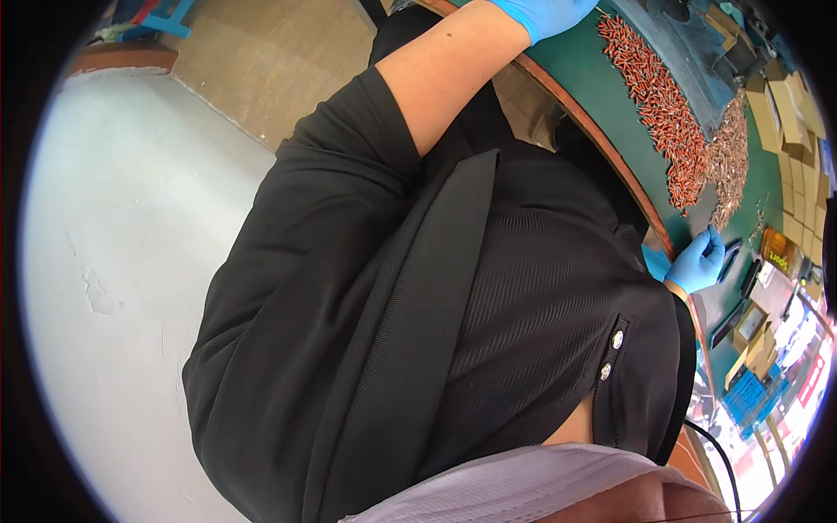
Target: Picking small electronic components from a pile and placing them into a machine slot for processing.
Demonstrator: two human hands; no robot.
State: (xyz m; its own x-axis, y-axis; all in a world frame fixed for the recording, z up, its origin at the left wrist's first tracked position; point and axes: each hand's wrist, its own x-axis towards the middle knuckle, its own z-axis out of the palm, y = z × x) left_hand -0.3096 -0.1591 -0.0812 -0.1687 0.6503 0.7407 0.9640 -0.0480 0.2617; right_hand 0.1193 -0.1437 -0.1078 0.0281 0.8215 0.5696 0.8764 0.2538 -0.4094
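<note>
A blue glove covers my left hand [545, 14], which is cut off by the top edge, so its fingers are hidden. It is over the near side of the green tabletop [571, 54], left of a heap of small, slim red-brown pieces [649, 100]. My right hand [697, 263], also in a blue glove, rests by the table's near edge. Its fingers are bent together at the tips, beside the lower end of a heap of paler, copper-coloured pieces [729, 161]. Whatever those fingertips hold is too small to make out.
A bluish plastic sheet or bag [676, 57] lies behind the red-brown heap. Cardboard boxes [798, 187] are stacked along the far side. Dark slim objects [731, 257] lie beside my right hand. A reddish-brown rim [602, 139] edges the table; a black cord [728, 462] hangs lower right.
</note>
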